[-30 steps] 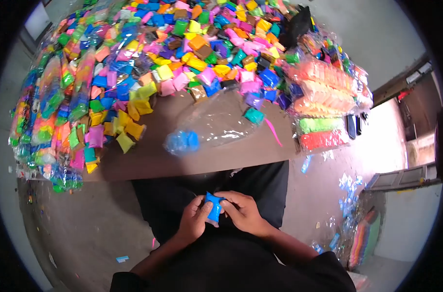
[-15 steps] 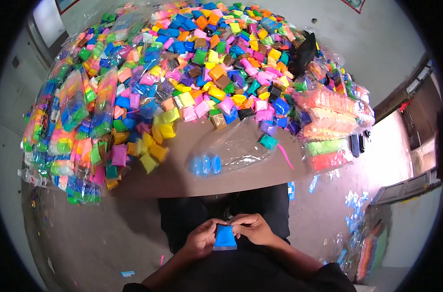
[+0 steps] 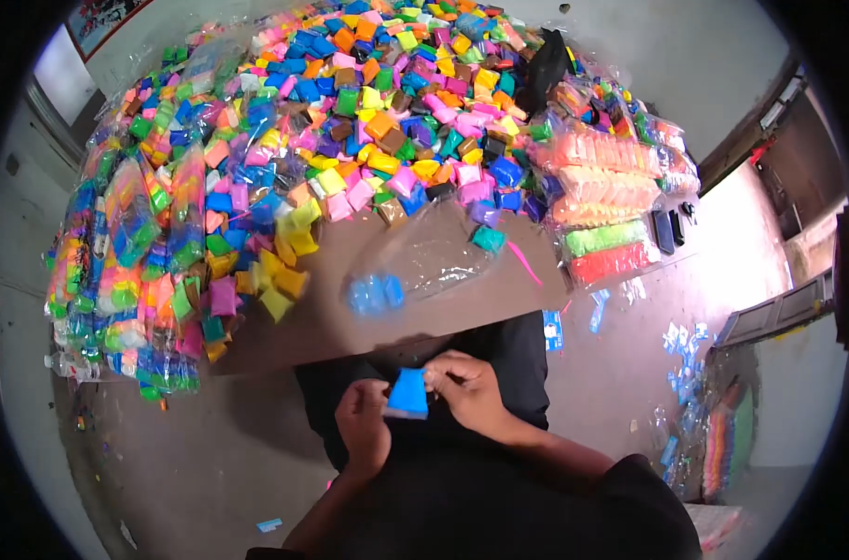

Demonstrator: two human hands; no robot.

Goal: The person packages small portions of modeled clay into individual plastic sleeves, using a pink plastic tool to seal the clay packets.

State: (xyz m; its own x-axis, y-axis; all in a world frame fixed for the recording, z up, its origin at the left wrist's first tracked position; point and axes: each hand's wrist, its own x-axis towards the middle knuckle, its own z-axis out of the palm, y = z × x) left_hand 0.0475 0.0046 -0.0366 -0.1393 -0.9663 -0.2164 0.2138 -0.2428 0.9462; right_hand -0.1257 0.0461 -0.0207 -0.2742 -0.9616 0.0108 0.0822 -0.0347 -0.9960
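Note:
A small bright blue packet (image 3: 408, 392) with a greyish strip along its lower edge is held above my lap, close to the table's front edge. My left hand (image 3: 364, 425) is closed at its lower left edge, thumb and fingers pinched there. At its upper right corner my right hand (image 3: 465, 387) pinches it, fingers curled. On the table beyond lies an open clear plastic bag (image 3: 434, 257) with a few light blue packets (image 3: 376, 294) in its near left end.
A large heap of many-coloured packets (image 3: 387, 121) covers the table (image 3: 284, 350). Filled clear bags stand at left (image 3: 130, 243) and right (image 3: 602, 187). A pink strip (image 3: 524, 263) and teal packet (image 3: 488, 239) lie near the bag. Blue scraps (image 3: 686, 350) litter the floor.
Both hands have risen toward the table edge with the blue packet, which is now slightly tilted. My left hand has shifted its hold toward the packet's lower edge. The camera view has turned somewhat.

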